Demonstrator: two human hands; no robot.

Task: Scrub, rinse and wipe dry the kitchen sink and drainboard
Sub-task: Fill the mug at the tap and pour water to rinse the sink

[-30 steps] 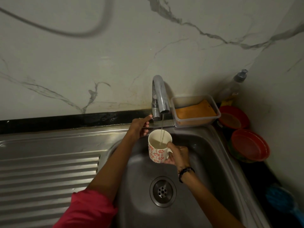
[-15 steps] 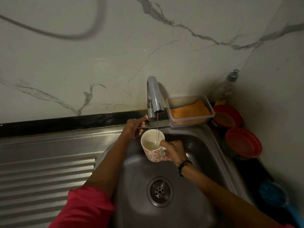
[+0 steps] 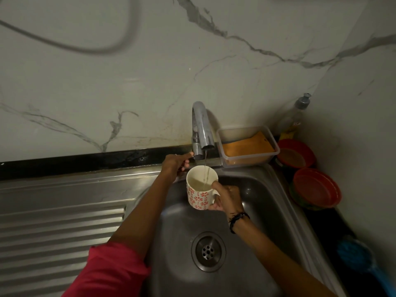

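Note:
A steel sink (image 3: 263, 196) with a round drain (image 3: 208, 251) lies below me, its ribbed drainboard (image 3: 60, 228) to the left. A chrome tap (image 3: 201, 127) runs a thin stream of water into a white mug with red flower print (image 3: 200, 188). My right hand (image 3: 227, 198) grips the mug by its handle, holding it under the spout over the basin. My left hand (image 3: 176, 163) reaches to the base of the tap, its fingers curled on the tap handle.
A clear plastic box holding an orange sponge (image 3: 248, 146) sits at the sink's back right corner. A soap bottle (image 3: 296, 114), stacked red bowls (image 3: 315, 189) and a blue brush (image 3: 360, 260) line the right counter. A marble wall stands behind.
Only my view has shifted slightly. The mug stays under the running stream and the left hand stays at the tap.

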